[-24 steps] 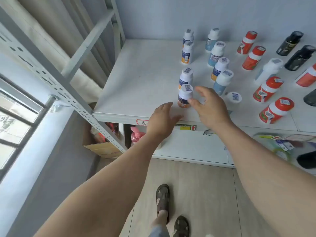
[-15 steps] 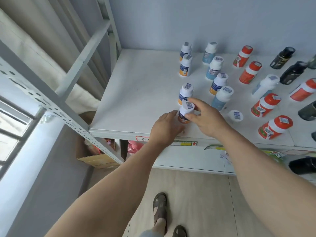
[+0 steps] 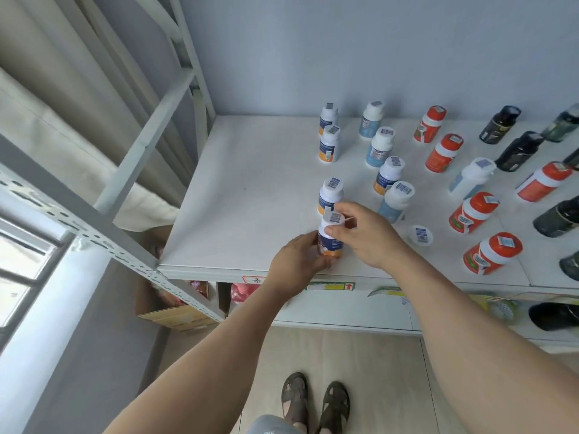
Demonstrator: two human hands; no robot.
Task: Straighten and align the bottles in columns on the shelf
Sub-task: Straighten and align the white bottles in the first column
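I have both hands on the front bottle [image 3: 329, 242] of the leftmost column, the white-capped one with the blue and orange label, standing near the front edge of the white shelf [image 3: 250, 195]. My left hand [image 3: 297, 264] wraps its fingers round the lower body from the left, and my right hand [image 3: 365, 234] pinches the cap from the right, thumb at the cap's lower edge and fingers curled over the top. The bottle stands roughly upright, just in front of the next blue-and-orange bottle [image 3: 329, 195] of the same column; two more of that kind [image 3: 329, 147] stand further back toward the wall. To the right runs a slanting line of pale blue bottles [image 3: 395, 200], with a loose white cap [image 3: 420, 234] lying flat on the shelf near my right hand. Beyond those stand red-capped bottles [image 3: 490, 253], several leaning, and dark bottles [image 3: 518, 150] at the far right. Below the shelf I see my sandalled feet [image 3: 315, 402] on the floor.
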